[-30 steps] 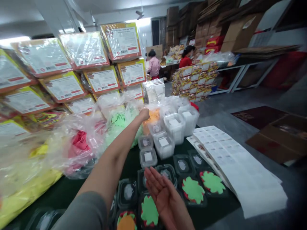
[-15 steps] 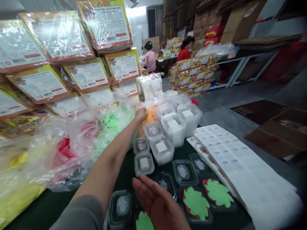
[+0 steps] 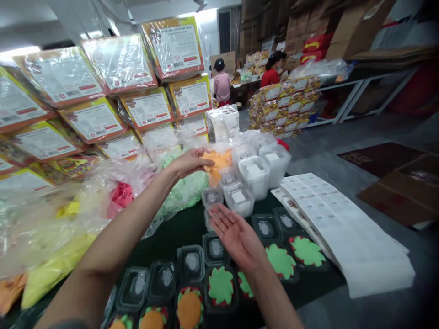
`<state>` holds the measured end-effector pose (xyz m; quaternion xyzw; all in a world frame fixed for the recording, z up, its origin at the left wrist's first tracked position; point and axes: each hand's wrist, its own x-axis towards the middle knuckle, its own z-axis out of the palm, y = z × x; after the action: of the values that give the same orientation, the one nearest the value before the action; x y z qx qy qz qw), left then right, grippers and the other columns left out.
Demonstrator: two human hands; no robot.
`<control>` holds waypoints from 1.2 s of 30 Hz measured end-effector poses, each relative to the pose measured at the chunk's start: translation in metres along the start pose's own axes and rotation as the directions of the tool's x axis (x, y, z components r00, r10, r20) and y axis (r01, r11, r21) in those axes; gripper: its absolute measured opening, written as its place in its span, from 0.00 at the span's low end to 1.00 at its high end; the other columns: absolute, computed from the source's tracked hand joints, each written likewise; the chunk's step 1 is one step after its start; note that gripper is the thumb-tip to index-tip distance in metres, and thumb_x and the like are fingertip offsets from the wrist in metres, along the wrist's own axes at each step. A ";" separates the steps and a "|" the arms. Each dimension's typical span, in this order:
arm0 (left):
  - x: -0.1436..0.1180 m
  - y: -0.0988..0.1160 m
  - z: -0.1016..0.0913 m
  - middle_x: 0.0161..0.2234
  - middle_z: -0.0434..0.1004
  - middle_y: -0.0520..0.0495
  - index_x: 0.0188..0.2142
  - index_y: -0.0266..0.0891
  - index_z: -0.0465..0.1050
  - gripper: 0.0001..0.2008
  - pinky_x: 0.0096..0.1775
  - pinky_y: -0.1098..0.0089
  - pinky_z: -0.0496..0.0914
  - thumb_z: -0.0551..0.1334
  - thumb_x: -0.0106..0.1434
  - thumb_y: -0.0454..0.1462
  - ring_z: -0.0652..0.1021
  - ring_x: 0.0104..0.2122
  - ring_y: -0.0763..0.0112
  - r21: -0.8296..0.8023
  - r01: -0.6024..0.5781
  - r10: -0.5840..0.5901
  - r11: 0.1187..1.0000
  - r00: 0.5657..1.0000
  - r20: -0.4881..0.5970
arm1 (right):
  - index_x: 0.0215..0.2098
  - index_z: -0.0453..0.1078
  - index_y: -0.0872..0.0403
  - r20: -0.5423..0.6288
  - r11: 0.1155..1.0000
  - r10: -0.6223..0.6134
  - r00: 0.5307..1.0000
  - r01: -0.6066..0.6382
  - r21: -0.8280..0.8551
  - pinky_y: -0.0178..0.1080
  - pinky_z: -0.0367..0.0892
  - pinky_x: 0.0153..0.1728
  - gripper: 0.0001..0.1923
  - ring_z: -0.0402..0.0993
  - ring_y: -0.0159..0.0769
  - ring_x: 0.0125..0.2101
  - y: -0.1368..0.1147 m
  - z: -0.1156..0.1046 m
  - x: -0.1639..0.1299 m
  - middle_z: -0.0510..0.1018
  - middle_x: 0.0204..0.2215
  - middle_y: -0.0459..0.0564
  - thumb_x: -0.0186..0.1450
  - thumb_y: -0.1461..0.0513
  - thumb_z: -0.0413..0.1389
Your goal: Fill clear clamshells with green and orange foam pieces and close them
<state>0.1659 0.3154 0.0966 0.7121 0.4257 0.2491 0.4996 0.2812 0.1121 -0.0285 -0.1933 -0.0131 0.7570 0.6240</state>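
My left hand [image 3: 194, 162] reaches over the far part of the dark table, its fingers closed on an orange scalloped piece [image 3: 221, 160]. My right hand [image 3: 236, 230] is held palm up with its fingers stretched out, with nothing in it. Below it, clear plastic tubs stand in rows. Some hold green jagged-edged pieces [image 3: 220, 285] over red ones, and a few in the near row have round orange pieces [image 3: 190, 310] on top. Other tubs [image 3: 191, 262] in the row behind have only a pale patch showing in them.
Stacked clear containers [image 3: 254, 173] stand beyond my right hand. Bags with green [image 3: 187, 192], pink [image 3: 120, 198] and yellow [image 3: 58, 262] pieces lie to the left. Wrapped boxes [image 3: 92, 121] are piled behind. Printed sheets [image 3: 322, 214] lie at right. Two people sit in the background.
My left hand has come back from the orange pile with an orange piece in its fingers. My right hand has opened out, palm up. The view has shifted, showing more tubs in the front.
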 end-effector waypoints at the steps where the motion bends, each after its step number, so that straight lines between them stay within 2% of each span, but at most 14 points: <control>1: -0.026 0.000 0.007 0.32 0.81 0.48 0.38 0.34 0.73 0.13 0.34 0.71 0.75 0.72 0.55 0.31 0.80 0.28 0.75 -0.098 0.017 -0.008 0.995 0.996 0.094 | 0.48 0.77 0.56 -0.011 0.999 0.019 1.000 -0.019 0.026 0.48 0.65 0.63 0.15 0.77 0.42 0.57 0.001 0.002 0.000 0.83 0.52 0.57 0.73 0.57 0.51; 4: -0.095 -0.011 0.035 0.34 0.81 0.47 0.37 0.36 0.72 0.17 0.34 0.70 0.75 0.75 0.51 0.35 0.82 0.31 0.70 -0.300 0.127 -0.035 0.945 0.956 0.293 | 0.49 0.75 0.54 0.020 0.994 0.078 0.997 -0.079 0.073 0.54 0.68 0.60 0.20 0.81 0.43 0.50 0.009 0.003 -0.006 0.85 0.45 0.55 0.76 0.52 0.46; 7: -0.142 -0.034 0.064 0.35 0.81 0.46 0.36 0.37 0.70 0.17 0.34 0.69 0.75 0.74 0.53 0.39 0.81 0.31 0.68 -0.325 0.202 -0.087 0.924 0.938 0.336 | 0.51 0.74 0.55 0.015 0.994 0.086 0.996 -0.087 0.068 0.52 0.70 0.59 0.18 0.84 0.39 0.41 0.026 -0.008 -0.019 0.87 0.38 0.52 0.76 0.55 0.47; 11: -0.178 -0.060 0.089 0.33 0.78 0.48 0.37 0.38 0.72 0.13 0.34 0.71 0.72 0.69 0.60 0.43 0.78 0.32 0.68 -0.095 0.003 0.016 0.996 0.979 0.201 | 0.49 0.75 0.56 -0.096 0.994 0.080 0.992 -0.072 0.080 0.47 0.72 0.57 0.13 0.84 0.37 0.41 0.047 -0.030 -0.043 0.87 0.40 0.52 0.74 0.62 0.50; 14: -0.198 -0.063 0.100 0.32 0.77 0.50 0.36 0.37 0.75 0.09 0.36 0.72 0.69 0.66 0.63 0.42 0.76 0.33 0.68 0.175 -0.171 0.148 0.970 0.980 0.136 | 0.47 0.76 0.56 -0.124 0.993 0.099 0.987 -0.090 0.075 0.44 0.77 0.52 0.11 0.84 0.37 0.41 0.054 -0.041 -0.062 0.87 0.40 0.52 0.72 0.64 0.52; 16: -0.209 -0.059 0.108 0.33 0.79 0.49 0.36 0.37 0.77 0.09 0.37 0.73 0.69 0.66 0.64 0.42 0.76 0.35 0.68 0.202 -0.209 0.190 0.957 0.976 0.110 | 0.47 0.75 0.55 -0.131 0.994 0.089 0.987 -0.080 0.073 0.42 0.79 0.49 0.10 0.84 0.36 0.41 0.055 -0.045 -0.072 0.87 0.40 0.51 0.72 0.64 0.53; 18: -0.217 -0.055 0.117 0.33 0.79 0.49 0.36 0.36 0.78 0.11 0.34 0.74 0.68 0.66 0.63 0.43 0.76 0.33 0.69 0.105 -0.192 0.184 0.976 0.979 0.083 | 0.45 0.76 0.54 -0.153 0.998 0.041 0.987 -0.032 0.060 0.41 0.80 0.47 0.08 0.85 0.36 0.40 0.054 -0.049 -0.079 0.87 0.39 0.49 0.70 0.65 0.55; 21: -0.223 -0.058 0.129 0.30 0.77 0.50 0.35 0.35 0.78 0.15 0.29 0.76 0.64 0.69 0.61 0.47 0.73 0.28 0.75 -0.198 -0.084 0.089 0.977 0.996 0.015 | 0.40 0.76 0.54 -0.200 0.999 -0.031 0.979 0.034 0.013 0.36 0.81 0.45 0.11 0.85 0.34 0.38 0.051 -0.058 -0.087 0.87 0.36 0.48 0.64 0.73 0.59; 25: -0.229 -0.078 0.133 0.32 0.81 0.47 0.36 0.34 0.80 0.21 0.29 0.77 0.67 0.76 0.52 0.49 0.75 0.27 0.77 -0.573 0.085 -0.141 0.815 0.988 -0.055 | 0.42 0.76 0.55 -0.226 0.997 -0.070 0.972 0.063 -0.039 0.33 0.81 0.42 0.16 0.86 0.34 0.36 0.041 -0.070 -0.097 0.87 0.34 0.49 0.60 0.77 0.60; 28: -0.236 -0.098 0.129 0.35 0.83 0.43 0.38 0.33 0.82 0.24 0.36 0.72 0.74 0.77 0.50 0.49 0.80 0.32 0.71 -0.632 0.141 -0.207 0.762 0.978 -0.031 | 0.47 0.75 0.55 -0.245 0.995 -0.093 0.965 0.079 -0.065 0.36 0.82 0.40 0.19 0.86 0.38 0.38 0.030 -0.076 -0.105 0.87 0.37 0.52 0.61 0.75 0.60; 30: -0.242 -0.110 0.129 0.37 0.84 0.42 0.41 0.33 0.83 0.23 0.40 0.68 0.76 0.76 0.53 0.49 0.82 0.34 0.67 -0.555 0.129 -0.194 0.822 0.979 -0.059 | 0.50 0.75 0.56 -0.256 0.993 -0.107 0.961 0.090 -0.079 0.39 0.83 0.41 0.18 0.86 0.41 0.42 0.022 -0.077 -0.112 0.87 0.39 0.54 0.63 0.73 0.59; 32: -0.250 -0.121 0.131 0.39 0.85 0.42 0.43 0.35 0.83 0.19 0.42 0.65 0.77 0.72 0.59 0.47 0.82 0.35 0.64 -0.329 0.050 -0.114 0.943 0.977 -0.179 | 0.51 0.74 0.57 -0.273 0.991 -0.128 0.953 0.110 -0.079 0.41 0.82 0.43 0.17 0.84 0.43 0.47 0.016 -0.077 -0.118 0.86 0.41 0.56 0.65 0.72 0.58; 34: -0.257 -0.130 0.138 0.41 0.85 0.42 0.45 0.38 0.82 0.13 0.45 0.61 0.77 0.66 0.66 0.43 0.83 0.39 0.62 0.015 -0.086 0.087 0.996 0.953 -0.291 | 0.52 0.74 0.57 -0.296 0.989 -0.143 0.945 0.131 -0.062 0.42 0.81 0.46 0.17 0.83 0.44 0.49 0.011 -0.076 -0.124 0.86 0.42 0.58 0.66 0.71 0.56; 36: -0.264 -0.139 0.145 0.46 0.84 0.42 0.48 0.40 0.81 0.11 0.51 0.58 0.76 0.61 0.70 0.37 0.82 0.45 0.60 0.306 -0.239 0.323 0.921 0.910 -0.262 | 0.52 0.74 0.59 -0.310 0.989 -0.146 0.940 0.139 -0.046 0.43 0.81 0.47 0.17 0.83 0.43 0.49 0.009 -0.076 -0.128 0.86 0.42 0.60 0.66 0.71 0.55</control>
<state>0.0939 0.0365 -0.0683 0.7797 0.4198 0.3668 0.2851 0.3150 -0.0284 -0.0653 -0.3164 0.0629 0.6695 0.6691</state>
